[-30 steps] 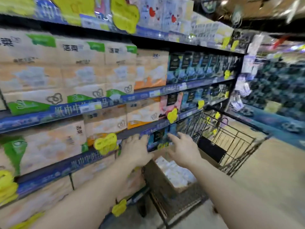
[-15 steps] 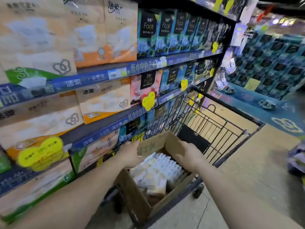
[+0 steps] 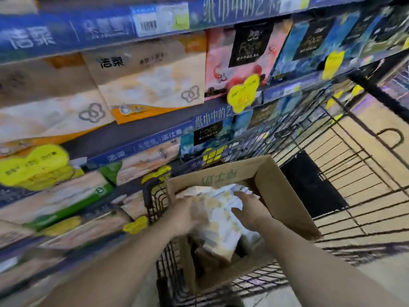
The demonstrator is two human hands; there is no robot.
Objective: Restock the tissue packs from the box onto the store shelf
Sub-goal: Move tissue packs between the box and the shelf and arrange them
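Observation:
An open cardboard box stands in the near end of a black wire cart. Inside it lie white and yellow tissue packs. Both of my hands reach into the box and grip one bundle of tissue packs from either side. My left hand holds its left side and is blurred. On the bundle's right side is my right hand, fingers over the top and thumb on the near face. The bundle sits tilted above the other packs. The store shelf rises to the left, full of tissue packs.
Beige and orange tissue packs fill the left shelves, dark blue and pink "Face" packs the right ones. Yellow price tags hang from the shelf edges. The cart stands close against the shelf. Tan floor lies to the right.
My head has dropped toward the box and moved closer to the shelf. Both hands went from the box's rim down inside and took hold of a bundle of tissue packs.

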